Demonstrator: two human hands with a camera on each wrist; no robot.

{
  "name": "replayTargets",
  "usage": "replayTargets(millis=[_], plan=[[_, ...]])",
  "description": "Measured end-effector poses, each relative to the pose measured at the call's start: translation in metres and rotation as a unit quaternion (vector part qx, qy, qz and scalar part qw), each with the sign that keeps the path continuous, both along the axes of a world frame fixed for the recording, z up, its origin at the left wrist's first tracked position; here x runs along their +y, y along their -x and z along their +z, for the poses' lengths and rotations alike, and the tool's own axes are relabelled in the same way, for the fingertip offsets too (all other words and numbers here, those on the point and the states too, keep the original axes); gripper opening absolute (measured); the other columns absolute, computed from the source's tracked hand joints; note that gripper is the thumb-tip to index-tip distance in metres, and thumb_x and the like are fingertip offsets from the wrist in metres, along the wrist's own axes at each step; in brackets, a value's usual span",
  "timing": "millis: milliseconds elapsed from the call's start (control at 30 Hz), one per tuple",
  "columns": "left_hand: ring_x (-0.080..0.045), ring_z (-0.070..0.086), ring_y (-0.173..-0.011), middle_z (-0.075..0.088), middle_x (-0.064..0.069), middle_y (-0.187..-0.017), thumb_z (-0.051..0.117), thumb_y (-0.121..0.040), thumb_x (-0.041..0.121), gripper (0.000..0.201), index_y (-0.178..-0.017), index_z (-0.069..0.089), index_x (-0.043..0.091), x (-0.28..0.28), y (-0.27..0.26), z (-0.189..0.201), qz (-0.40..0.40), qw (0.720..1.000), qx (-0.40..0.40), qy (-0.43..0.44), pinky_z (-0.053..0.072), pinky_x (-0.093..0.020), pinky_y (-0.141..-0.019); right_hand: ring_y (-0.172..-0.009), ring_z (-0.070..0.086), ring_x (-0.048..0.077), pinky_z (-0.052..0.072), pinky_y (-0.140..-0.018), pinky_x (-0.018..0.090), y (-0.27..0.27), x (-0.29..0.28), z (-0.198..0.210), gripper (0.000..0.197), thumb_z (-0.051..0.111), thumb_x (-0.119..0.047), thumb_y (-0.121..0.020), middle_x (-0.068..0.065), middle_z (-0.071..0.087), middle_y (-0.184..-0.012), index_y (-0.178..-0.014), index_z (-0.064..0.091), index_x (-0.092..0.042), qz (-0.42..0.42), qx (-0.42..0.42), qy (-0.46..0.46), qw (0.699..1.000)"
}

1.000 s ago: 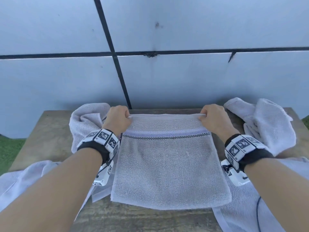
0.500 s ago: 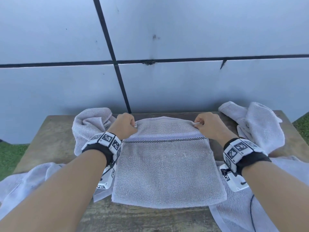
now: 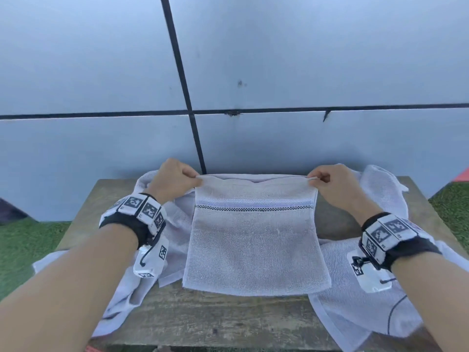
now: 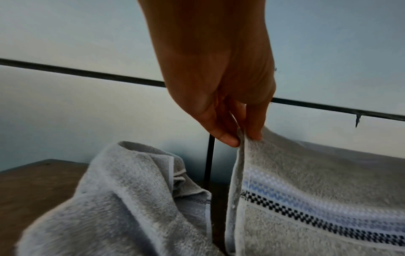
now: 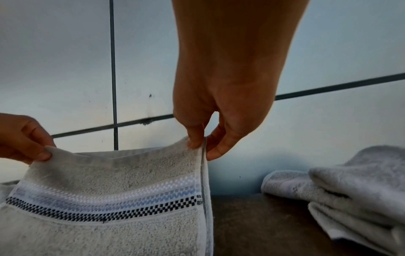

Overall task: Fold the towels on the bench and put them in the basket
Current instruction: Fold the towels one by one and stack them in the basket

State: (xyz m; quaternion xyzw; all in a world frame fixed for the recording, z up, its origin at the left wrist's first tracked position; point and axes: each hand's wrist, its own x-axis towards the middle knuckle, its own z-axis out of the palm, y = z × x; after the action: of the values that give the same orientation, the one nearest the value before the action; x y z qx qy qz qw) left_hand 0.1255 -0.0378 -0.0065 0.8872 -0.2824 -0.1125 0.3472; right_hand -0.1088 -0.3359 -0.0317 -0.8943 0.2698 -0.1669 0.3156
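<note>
A pale grey towel (image 3: 256, 240) with a blue and black checked band lies in the middle of the wooden bench (image 3: 203, 321). Its far edge is raised off the bench. My left hand (image 3: 177, 180) pinches the far left corner between thumb and fingers (image 4: 228, 140). My right hand (image 3: 330, 182) pinches the far right corner the same way, seen up close in the right wrist view (image 5: 201, 149). The towel's near edge (image 3: 253, 288) rests on the bench. No basket is in view.
Crumpled grey towels lie on both sides: one at the far left (image 3: 157, 219), one at the far right (image 3: 380, 189), and one draped over the near right edge (image 3: 355, 301). A panelled wall (image 3: 253, 72) rises straight behind the bench. Grass (image 3: 22, 245) lies beyond its sides.
Both hands have lifted the towel's far edge up off the bench, still pinching its two corners. The view has tilted upward a little.
</note>
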Motion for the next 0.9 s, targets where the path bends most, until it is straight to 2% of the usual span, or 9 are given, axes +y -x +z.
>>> replayTargets(millis=[133,233,367,433,500,633,733,800,900], plan=[[-0.003,0.056,-0.058,0.067,0.004,-0.064,0.081,-0.077,0.027,0.014,-0.066,0.077,0.021,0.039,0.022,0.018,-0.021,0.999,0.043,0.012,0.046,-0.024,-0.069,-0.076,0.07,0.024,0.057,-0.081,0.041,0.028,0.018,0.02,0.007,0.071,-0.011,-0.089,-0.003,0.068,-0.077,-0.085,0.075,-0.013,-0.006,-0.021,-0.034,0.999],[-0.002,0.055,-0.062,0.07,-0.007,-0.073,0.082,-0.079,0.022,0.013,-0.067,0.079,0.025,0.061,0.046,0.029,-0.031,0.998,0.042,0.041,0.044,-0.019,-0.07,-0.077,0.072,0.029,0.059,-0.081,0.051,0.048,0.034,0.026,0.015,0.073,-0.005,-0.086,0.007,0.068,-0.084,-0.077,0.074,-0.018,-0.007,-0.056,-0.041,0.998],[0.004,0.055,-0.059,0.076,0.004,-0.076,0.081,-0.08,0.01,0.014,-0.087,0.08,0.022,0.079,0.074,0.03,-0.004,0.998,0.023,0.058,0.039,-0.003,-0.055,-0.08,0.072,0.02,0.058,-0.084,0.043,0.072,0.056,0.026,0.012,0.075,-0.013,-0.086,0.007,0.074,-0.087,-0.08,0.074,-0.023,-0.01,-0.059,-0.012,0.998],[0.001,0.052,-0.061,0.075,-0.007,-0.08,0.082,-0.08,0.011,0.011,-0.091,0.081,0.012,0.089,0.084,0.025,0.001,0.998,0.037,0.053,0.037,-0.005,-0.052,-0.084,0.072,0.017,0.056,-0.083,0.033,0.084,0.066,0.023,0.003,0.075,-0.015,-0.087,0.003,0.076,-0.085,-0.084,0.076,-0.014,-0.022,-0.059,-0.009,0.998],[0.004,0.049,-0.054,0.07,-0.001,-0.071,0.082,-0.08,0.011,0.011,-0.091,0.081,0.01,0.099,0.09,0.016,0.006,0.997,0.062,0.046,0.036,-0.005,-0.05,-0.084,0.071,0.014,0.055,-0.082,0.028,0.094,0.076,0.021,0.006,0.074,-0.016,-0.088,0.0,0.076,-0.085,-0.087,0.077,-0.011,-0.021,-0.058,-0.015,0.998],[-0.011,0.044,-0.055,0.057,0.003,-0.057,0.081,-0.078,0.01,0.011,-0.07,0.076,0.005,0.114,0.107,0.002,0.031,0.997,0.075,-0.003,0.037,-0.022,-0.055,-0.078,0.066,0.009,0.045,-0.068,0.008,0.11,0.096,0.016,0.011,0.068,-0.014,-0.092,0.0,0.076,-0.085,-0.087,0.077,-0.013,0.006,-0.044,-0.019,0.999],[-0.015,0.04,-0.055,0.049,-0.004,-0.055,0.076,-0.079,0.009,0.025,-0.057,0.065,0.002,0.12,0.117,-0.006,0.013,0.996,0.081,-0.026,0.034,-0.022,-0.053,-0.088,0.066,0.016,0.047,-0.081,0.02,0.115,0.108,0.014,0.012,0.067,-0.014,-0.092,0.001,0.075,-0.095,-0.094,0.079,-0.012,0.023,-0.022,0.015,0.999],[-0.008,0.045,-0.048,0.059,0.001,-0.055,0.076,-0.084,0.013,0.018,-0.066,0.075,0.007,0.122,0.122,-0.007,0.016,0.995,0.088,-0.032,0.038,-0.015,-0.046,-0.09,0.066,0.016,0.051,-0.086,0.03,0.119,0.112,0.014,0.012,0.068,-0.013,-0.091,0.001,0.075,-0.097,-0.095,0.08,-0.013,0.024,-0.025,0.022,0.999],[0.001,0.05,-0.044,0.063,0.009,-0.053,0.073,-0.089,0.015,0.015,-0.077,0.078,0.006,0.123,0.128,-0.007,0.014,0.996,0.083,-0.026,0.039,-0.008,-0.047,-0.086,0.069,0.012,0.055,-0.085,0.032,0.125,0.113,0.013,0.011,0.071,-0.013,-0.089,-0.002,0.076,-0.092,-0.094,0.081,-0.015,0.013,-0.033,0.021,0.999]])
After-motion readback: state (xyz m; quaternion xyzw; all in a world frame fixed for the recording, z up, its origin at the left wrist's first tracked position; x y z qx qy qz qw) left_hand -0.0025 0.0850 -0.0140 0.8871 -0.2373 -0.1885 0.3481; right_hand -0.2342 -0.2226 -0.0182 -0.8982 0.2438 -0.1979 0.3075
